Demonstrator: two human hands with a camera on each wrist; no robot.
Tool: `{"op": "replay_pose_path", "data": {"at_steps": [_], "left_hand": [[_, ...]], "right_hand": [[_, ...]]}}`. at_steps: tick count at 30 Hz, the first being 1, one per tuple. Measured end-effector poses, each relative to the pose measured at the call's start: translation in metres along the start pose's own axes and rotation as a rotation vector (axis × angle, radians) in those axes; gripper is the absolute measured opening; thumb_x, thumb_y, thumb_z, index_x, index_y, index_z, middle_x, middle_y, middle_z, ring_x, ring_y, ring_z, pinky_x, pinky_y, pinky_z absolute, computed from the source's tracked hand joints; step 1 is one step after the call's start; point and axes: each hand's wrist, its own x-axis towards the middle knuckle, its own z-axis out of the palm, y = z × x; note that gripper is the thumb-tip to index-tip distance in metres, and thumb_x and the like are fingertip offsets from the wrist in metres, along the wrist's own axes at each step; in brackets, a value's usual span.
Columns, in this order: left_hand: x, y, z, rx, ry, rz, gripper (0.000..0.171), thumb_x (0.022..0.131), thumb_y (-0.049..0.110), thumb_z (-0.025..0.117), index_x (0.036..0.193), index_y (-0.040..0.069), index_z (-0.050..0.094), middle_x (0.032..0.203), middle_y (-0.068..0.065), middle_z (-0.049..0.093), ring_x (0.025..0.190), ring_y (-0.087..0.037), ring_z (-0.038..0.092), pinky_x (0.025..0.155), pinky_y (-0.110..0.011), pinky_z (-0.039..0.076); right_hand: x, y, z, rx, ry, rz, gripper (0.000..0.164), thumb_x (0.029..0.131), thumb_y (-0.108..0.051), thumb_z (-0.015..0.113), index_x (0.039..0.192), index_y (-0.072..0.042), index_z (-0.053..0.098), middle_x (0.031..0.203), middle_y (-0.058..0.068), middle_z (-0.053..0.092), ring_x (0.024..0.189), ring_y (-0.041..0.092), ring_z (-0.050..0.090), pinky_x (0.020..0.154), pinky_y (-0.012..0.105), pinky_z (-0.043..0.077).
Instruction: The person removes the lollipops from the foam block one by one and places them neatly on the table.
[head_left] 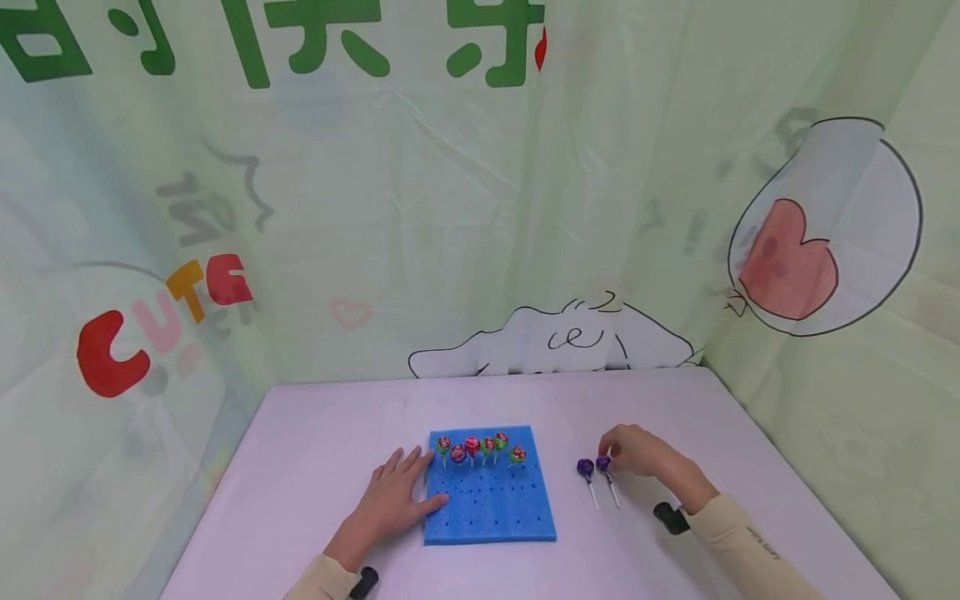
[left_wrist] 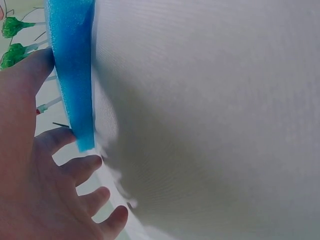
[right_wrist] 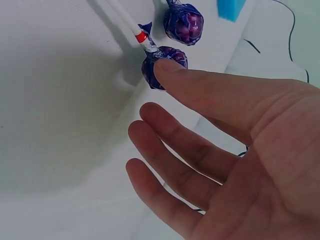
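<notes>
at left, the left hand (head_left: 396, 497) rests by the blue foam board (head_left: 491, 508), fingers spread wide along its left edge and thumb on top, gripping nothing. six wrapped lollipops (head_left: 472, 445) stand in the board's far part, above bare rows of holes. right of the board, apart from it, the first purple lollipop (head_left: 585, 468) lies on the table (head_left: 330, 442), untouched. just beyond, the second purple lollipop (head_left: 603, 464) is at the right hand (head_left: 643, 456), whose thumb and forefinger appear to pinch its wrapped head (the forefinger is mostly hidden), other fingers loosely bent. that head sits left of the palm; its stick points back toward the person, slightly rightward. the right hand is clearly the nearer one, the board lying leftward of it.
</notes>
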Motion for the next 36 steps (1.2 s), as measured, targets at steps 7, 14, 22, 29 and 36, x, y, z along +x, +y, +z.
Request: {"op": "replay_pose_path", "data": {"at_steps": [7,14,22,29,36], "left_hand": [[0.0003,-0.0003,0.0004,0.005,-0.003,-0.003,0.086,0.087,0.069,0.061,0.154,0.018,0.042,0.161,-0.013,0.038,0.152,-0.044,0.024,0.118,-0.068,0.023],[0.0009,-0.0013,0.0010,0.009,0.005,0.001,0.087,0.086,0.070,0.060,0.154,0.018,0.042,0.161,-0.013,0.039,0.152,-0.044,0.025,0.118,-0.067,0.024],[0.0009,-0.0023,0.0021,0.006,0.000,0.000,0.087,0.087,0.071,0.060,0.154,0.018,0.042,0.161,-0.012,0.038,0.152,-0.044,0.024,0.118,-0.068,0.023],[0.0016,-0.0035,0.0040,0.004,0.005,0.002,0.088,0.086,0.071,0.060,0.154,0.018,0.042,0.161,-0.012,0.039,0.152,-0.044,0.025,0.118,-0.068,0.024],[0.0025,-0.0045,0.0056,0.010,0.010,0.001,0.088,0.086,0.072,0.059,0.154,0.019,0.042,0.161,-0.012,0.038,0.152,-0.043,0.024,0.118,-0.068,0.024]], "right_hand": [[-0.0001,-0.0039,0.0006,-0.029,-0.001,0.011,0.015,0.083,0.002,0.074,0.096,-0.004,0.073,0.095,0.010,0.068,0.083,0.021,0.060,0.073,0.041,0.056],[-0.0005,-0.0065,-0.0003,-0.030,0.001,0.018,0.015,0.084,0.003,0.073,0.096,-0.005,0.073,0.093,0.009,0.067,0.082,0.020,0.058,0.073,0.040,0.055],[-0.0016,-0.0086,-0.0001,-0.029,-0.001,0.013,0.014,0.084,0.003,0.073,0.096,-0.004,0.072,0.093,0.010,0.067,0.081,0.021,0.058,0.071,0.040,0.055],[-0.0017,-0.0099,-0.0011,-0.032,-0.007,0.023,0.014,0.085,0.003,0.073,0.097,-0.004,0.072,0.093,0.010,0.067,0.082,0.021,0.058,0.072,0.041,0.055],[0.0001,-0.0082,-0.0002,-0.036,-0.008,0.026,0.015,0.084,0.001,0.074,0.097,-0.004,0.072,0.093,0.010,0.067,0.083,0.022,0.059,0.072,0.041,0.055]]}}
